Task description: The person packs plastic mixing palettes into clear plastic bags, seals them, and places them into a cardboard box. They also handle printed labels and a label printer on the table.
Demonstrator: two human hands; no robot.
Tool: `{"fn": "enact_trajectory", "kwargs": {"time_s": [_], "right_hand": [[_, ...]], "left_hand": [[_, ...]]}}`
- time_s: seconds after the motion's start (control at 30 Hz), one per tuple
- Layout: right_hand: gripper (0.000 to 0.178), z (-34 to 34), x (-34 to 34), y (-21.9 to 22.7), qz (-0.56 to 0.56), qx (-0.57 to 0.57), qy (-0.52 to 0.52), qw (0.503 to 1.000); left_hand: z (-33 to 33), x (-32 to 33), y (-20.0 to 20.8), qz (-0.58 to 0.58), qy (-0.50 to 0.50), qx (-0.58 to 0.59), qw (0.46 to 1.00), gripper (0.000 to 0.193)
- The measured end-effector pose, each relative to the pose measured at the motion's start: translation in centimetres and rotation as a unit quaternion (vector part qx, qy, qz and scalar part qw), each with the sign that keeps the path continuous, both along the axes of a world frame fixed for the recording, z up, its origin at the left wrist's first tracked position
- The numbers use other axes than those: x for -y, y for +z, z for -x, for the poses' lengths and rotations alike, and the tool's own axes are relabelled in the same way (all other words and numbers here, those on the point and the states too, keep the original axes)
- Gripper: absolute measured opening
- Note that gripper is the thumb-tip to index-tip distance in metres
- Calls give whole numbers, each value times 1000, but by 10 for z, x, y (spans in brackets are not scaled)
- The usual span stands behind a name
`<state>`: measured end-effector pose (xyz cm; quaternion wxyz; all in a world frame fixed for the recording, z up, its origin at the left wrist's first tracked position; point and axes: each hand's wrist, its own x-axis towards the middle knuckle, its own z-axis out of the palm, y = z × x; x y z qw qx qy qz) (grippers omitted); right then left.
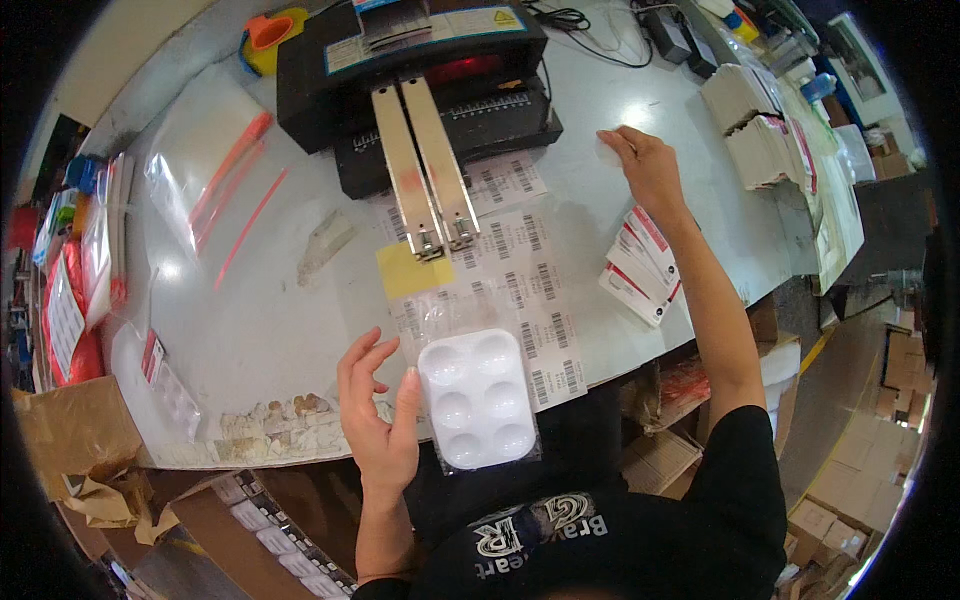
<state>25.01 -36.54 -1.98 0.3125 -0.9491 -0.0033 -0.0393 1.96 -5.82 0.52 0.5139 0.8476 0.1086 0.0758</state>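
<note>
A white plastic paint palette [476,400] with several round wells lies at the table's front edge, clear film showing around its lower end. My left hand [382,412] is beside its left side, fingers spread and apart, with nothing in them. Out to the right, my right hand [645,165] is raised with its fingertips pinched together. A faint clear patch shows by those fingertips, but I cannot make out what they hold. Red-and-white printed cards [643,262] are fanned out below my right forearm. Sheets of barcode labels [545,300] lie beneath the palette's far end.
A black machine [430,90] with two metal arms [425,170] stands at the back, its arms reaching toward me. Under them is a yellow paper [413,270]. Clear bags with red strips [205,165] lie left. Card stacks [755,125] stand right; an open carton [265,530] sits below.
</note>
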Motion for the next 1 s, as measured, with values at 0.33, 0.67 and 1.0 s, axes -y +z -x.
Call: {"fn": "enact_trajectory", "kwargs": {"time_s": [0.33, 0.67, 1.0], "right_hand": [[28, -9, 6, 8, 72, 70, 99, 990], [15, -33, 13, 5, 4, 173, 149, 974], [14, 0, -1, 16, -4, 23, 180, 983]], "left_hand": [[-2, 3, 6, -17, 25, -10, 999, 29], [-9, 1, 0, -11, 8, -15, 1000, 28], [-9, -16, -7, 9, 46, -37, 998, 28]]}}
